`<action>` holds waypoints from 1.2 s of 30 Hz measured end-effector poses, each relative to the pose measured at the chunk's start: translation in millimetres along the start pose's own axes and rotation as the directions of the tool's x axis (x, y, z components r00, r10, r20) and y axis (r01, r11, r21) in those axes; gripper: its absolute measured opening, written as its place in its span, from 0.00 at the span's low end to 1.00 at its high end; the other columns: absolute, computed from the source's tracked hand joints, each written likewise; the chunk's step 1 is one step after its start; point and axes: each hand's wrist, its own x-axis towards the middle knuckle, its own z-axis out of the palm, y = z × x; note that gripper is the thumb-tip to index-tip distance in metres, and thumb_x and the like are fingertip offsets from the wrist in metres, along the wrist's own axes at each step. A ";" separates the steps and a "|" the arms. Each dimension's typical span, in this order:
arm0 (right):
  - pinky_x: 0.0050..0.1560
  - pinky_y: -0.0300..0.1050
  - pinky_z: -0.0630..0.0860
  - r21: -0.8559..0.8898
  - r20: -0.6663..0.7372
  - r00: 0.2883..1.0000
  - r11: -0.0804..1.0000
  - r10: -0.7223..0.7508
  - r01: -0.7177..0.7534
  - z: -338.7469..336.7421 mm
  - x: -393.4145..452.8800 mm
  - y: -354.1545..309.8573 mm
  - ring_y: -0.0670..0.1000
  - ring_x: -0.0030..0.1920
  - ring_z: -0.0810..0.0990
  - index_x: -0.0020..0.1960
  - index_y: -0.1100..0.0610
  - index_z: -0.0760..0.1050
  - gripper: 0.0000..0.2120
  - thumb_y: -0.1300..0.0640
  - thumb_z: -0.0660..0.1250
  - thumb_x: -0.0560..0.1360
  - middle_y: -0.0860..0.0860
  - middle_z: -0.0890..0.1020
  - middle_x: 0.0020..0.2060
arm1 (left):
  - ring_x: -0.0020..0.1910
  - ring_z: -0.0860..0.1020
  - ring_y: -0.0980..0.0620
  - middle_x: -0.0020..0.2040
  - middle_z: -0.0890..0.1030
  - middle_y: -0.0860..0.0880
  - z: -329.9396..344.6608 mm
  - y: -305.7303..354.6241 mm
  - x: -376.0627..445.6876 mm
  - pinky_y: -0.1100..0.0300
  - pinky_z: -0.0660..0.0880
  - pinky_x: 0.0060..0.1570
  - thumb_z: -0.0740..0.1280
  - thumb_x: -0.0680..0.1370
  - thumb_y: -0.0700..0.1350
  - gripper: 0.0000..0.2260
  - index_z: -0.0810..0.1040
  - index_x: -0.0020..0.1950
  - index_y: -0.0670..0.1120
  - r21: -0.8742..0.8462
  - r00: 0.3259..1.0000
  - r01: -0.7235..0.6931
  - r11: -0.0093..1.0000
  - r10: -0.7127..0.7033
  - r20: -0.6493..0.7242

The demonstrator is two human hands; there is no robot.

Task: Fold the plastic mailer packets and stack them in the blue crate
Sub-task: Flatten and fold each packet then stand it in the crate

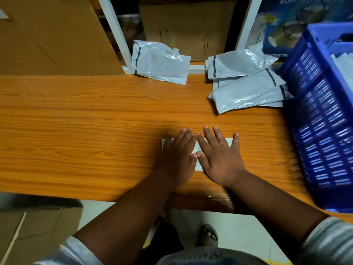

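A folded white mailer packet (197, 150) lies flat on the wooden table (95, 115), mostly hidden under both hands. My left hand (176, 157) presses on its left half with straight fingers. My right hand (219, 157) presses on its right half, fingers spread. The blue crate (322, 119) stands at the right edge of the table, with white packets (343, 67) showing inside it. A loose pile of unfolded grey mailers (246, 87) lies beside the crate. One more crumpled mailer (160, 64) rests at the back of the table.
A white shelf frame (118, 35) rises behind the table, with a cardboard box (187, 25) inside it. A large cardboard sheet (51, 35) leans at the back left. A printed blue box (286, 22) stands behind the crate. Below the table's front edge are my feet and the floor.
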 end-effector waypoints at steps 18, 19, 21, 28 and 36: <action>0.74 0.84 0.41 -0.060 0.036 0.991 0.989 -0.130 0.132 10.5 -27.9 -20.1 0.59 0.86 0.36 0.87 0.44 0.41 0.34 0.34 0.41 0.85 0.49 0.40 0.87 | 0.87 0.47 0.39 0.88 0.49 0.43 -7.7 9.5 -55.4 0.35 0.53 0.82 0.55 0.82 0.66 0.39 0.52 0.88 0.48 0.201 0.990 0.117 0.973 -0.130 0.053; 0.74 0.83 0.39 -0.050 0.063 0.990 0.991 -0.123 0.126 11.0 -24.9 -20.0 0.59 0.85 0.33 0.87 0.43 0.38 0.34 0.34 0.40 0.85 0.49 0.38 0.87 | 0.87 0.47 0.39 0.88 0.49 0.43 -6.5 7.8 -55.3 0.35 0.52 0.82 0.55 0.82 0.65 0.39 0.52 0.88 0.47 0.192 0.991 0.110 0.975 -0.123 0.054; 0.74 0.82 0.36 -0.042 0.101 0.987 0.990 -0.126 0.131 8.8 -23.5 -20.3 0.58 0.84 0.31 0.86 0.42 0.35 0.34 0.32 0.38 0.84 0.47 0.36 0.86 | 0.87 0.50 0.37 0.88 0.52 0.42 -5.6 5.4 -54.8 0.34 0.54 0.81 0.56 0.81 0.64 0.39 0.55 0.88 0.46 0.184 0.992 0.088 0.979 -0.103 0.074; 0.80 0.69 0.31 0.513 0.267 0.954 0.858 -0.134 -0.023 -41.4 -13.2 -2.7 0.48 0.86 0.41 0.86 0.38 0.54 0.33 0.49 0.61 0.84 0.44 0.50 0.87 | 0.86 0.53 0.36 0.87 0.55 0.38 -32.6 32.8 -36.9 0.31 0.54 0.80 0.58 0.76 0.58 0.40 0.58 0.86 0.40 0.274 0.992 -0.003 0.962 -0.033 0.124; 0.82 0.65 0.48 0.061 0.050 0.982 0.982 -0.182 0.179 -12.2 -38.3 39.0 0.58 0.86 0.46 0.88 0.44 0.46 0.33 0.41 0.48 0.84 0.53 0.49 0.87 | 0.86 0.49 0.38 0.88 0.49 0.42 -18.9 53.9 -22.0 0.34 0.50 0.81 0.51 0.75 0.64 0.43 0.51 0.88 0.46 0.285 0.978 -0.012 0.959 -0.048 0.205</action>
